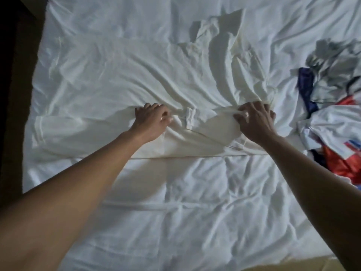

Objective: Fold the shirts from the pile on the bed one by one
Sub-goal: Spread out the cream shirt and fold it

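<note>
A white shirt [125, 79] lies spread and wrinkled across the middle of the white bed [195, 202]. One sleeve reaches out to the left, and the far part is bunched up near the top. My left hand [151, 121] pinches the shirt's fabric near its collar area. My right hand [255, 122] grips a fold of the same shirt a little to the right. Both arms stretch forward from the near edge. A pile of shirts [336, 106], white, grey, blue and orange-red, sits at the right edge of the bed.
The bed's left edge meets a dark floor [17, 94]. A strip of tan floor [293, 266] shows at the bottom right. The rumpled white bedding continues toward me below the shirt.
</note>
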{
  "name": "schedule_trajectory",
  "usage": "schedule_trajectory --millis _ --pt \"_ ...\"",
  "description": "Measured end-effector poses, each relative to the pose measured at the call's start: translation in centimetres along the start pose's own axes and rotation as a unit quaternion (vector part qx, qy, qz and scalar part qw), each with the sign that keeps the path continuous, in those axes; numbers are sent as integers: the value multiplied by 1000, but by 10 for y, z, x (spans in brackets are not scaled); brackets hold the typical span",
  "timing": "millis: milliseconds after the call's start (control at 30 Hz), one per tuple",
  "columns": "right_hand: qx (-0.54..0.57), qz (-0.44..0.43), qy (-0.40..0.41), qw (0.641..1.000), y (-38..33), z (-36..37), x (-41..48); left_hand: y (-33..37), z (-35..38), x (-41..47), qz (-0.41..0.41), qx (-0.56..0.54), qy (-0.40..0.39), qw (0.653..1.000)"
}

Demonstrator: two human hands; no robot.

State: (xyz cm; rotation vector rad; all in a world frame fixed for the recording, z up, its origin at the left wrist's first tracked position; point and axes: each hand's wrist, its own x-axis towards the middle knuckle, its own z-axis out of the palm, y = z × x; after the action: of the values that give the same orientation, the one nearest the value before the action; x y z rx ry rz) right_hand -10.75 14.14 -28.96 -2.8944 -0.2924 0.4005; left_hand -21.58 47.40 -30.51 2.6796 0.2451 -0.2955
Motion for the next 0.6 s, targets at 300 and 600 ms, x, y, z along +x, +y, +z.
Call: schedule_trajectory --millis 300,600 --pt "183 54 58 980 31 -18 10 42 11 -2 -72 -12 106 992" --pt "108 132 -100 980 23 -6 -49 123 33 -12 -263 -247 85 929"
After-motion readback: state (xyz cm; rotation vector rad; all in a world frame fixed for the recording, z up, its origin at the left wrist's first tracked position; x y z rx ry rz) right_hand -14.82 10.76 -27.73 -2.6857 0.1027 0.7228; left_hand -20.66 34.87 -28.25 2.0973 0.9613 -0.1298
